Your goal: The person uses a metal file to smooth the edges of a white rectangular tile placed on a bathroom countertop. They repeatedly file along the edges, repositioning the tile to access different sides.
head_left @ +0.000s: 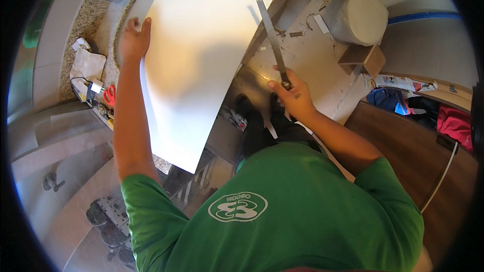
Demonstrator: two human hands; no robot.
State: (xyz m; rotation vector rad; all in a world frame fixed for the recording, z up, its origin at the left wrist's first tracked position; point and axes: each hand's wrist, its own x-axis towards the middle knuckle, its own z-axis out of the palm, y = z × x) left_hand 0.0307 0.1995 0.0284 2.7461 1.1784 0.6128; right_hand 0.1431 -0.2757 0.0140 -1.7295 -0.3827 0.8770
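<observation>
A large white sheet (pixel 201 55) with a smooth face slants across the counter, its near corner pointing toward me. At its left edge is my left hand (pixel 133 42), the thumb lying along the edge and the bent fingers apart from it, slightly blurred. My right hand (pixel 294 95) is closed around the handle end of a long, flat metal file (pixel 272 38). The file points up and away from me, right of the sheet, and its tip casts a shadow on the white face. What lies under the sheet is hidden.
Red-handled scissors (pixel 109 94), a white plug adapter (pixel 96 86) and a cloth (pixel 89 65) lie left of my forearm on the granite counter. Far right stands a toilet (pixel 365 17), with scraps on the floor (pixel 302 50) and a small wooden box (pixel 372 60) nearby. A brown panel (pixel 388 136) is at right.
</observation>
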